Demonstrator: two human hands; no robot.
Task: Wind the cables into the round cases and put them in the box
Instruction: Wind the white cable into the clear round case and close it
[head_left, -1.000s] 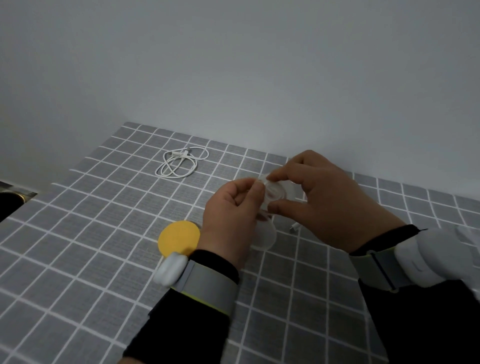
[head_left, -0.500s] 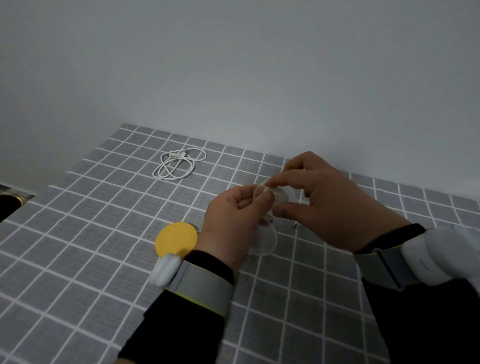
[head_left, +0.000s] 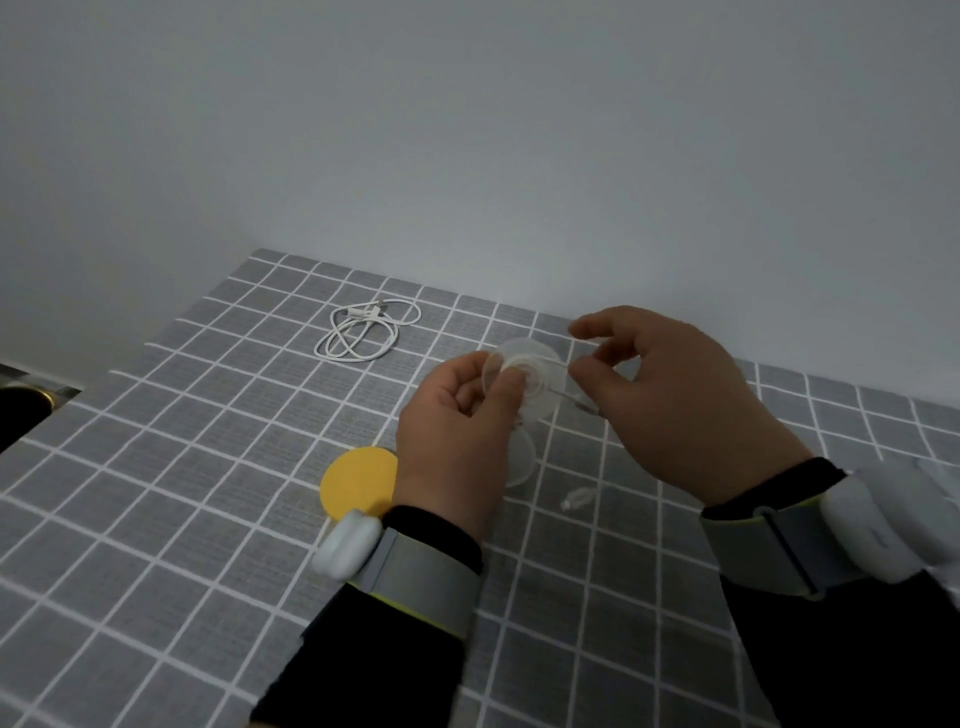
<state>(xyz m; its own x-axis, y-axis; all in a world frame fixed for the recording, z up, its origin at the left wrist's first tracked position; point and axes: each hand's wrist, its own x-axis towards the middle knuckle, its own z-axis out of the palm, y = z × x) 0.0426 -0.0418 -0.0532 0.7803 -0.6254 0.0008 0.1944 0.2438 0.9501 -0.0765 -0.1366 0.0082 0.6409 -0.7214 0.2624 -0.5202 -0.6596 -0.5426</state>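
Mid-winding: the left hand pinches the clear round case between the hands, the right hand seems to pinch its white cable, which next needs another taut wrap.

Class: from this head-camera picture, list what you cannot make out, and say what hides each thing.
Box: nowhere in the head view.
Clear round case, gripped by the left hand, which covers the near rim; wound cable inside too faint to count.
Thin cable, pinched by the right hand: runs out of sight behind that hand.
Yellow disc: partly behind the left hand.
Dark object: cut off by the left edge.
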